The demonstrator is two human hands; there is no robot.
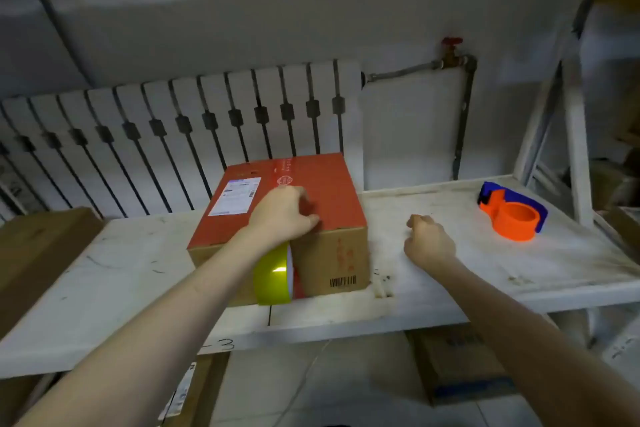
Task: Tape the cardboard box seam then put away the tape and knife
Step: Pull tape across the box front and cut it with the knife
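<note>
A cardboard box (322, 184) with a red top and a white shipping label stands on the white shelf (433, 274). My left hand (282, 215) rests on the box top at its front edge, fingers curled; I cannot tell whether it pinches anything. Directly under that wrist, a yellow-green tape roll (272, 274) stands on edge against the box's front face. My right hand (429, 239) hovers over the shelf just right of the box, curled into a loose fist with nothing visible in it. No knife is in view.
An orange and blue tape dispenser (512, 211) lies at the shelf's far right, near a white upright post (576, 135). A radiator (173, 135) runs behind the box. A brown carton (41, 246) sits at the left, and more cartons (457, 367) are below the shelf.
</note>
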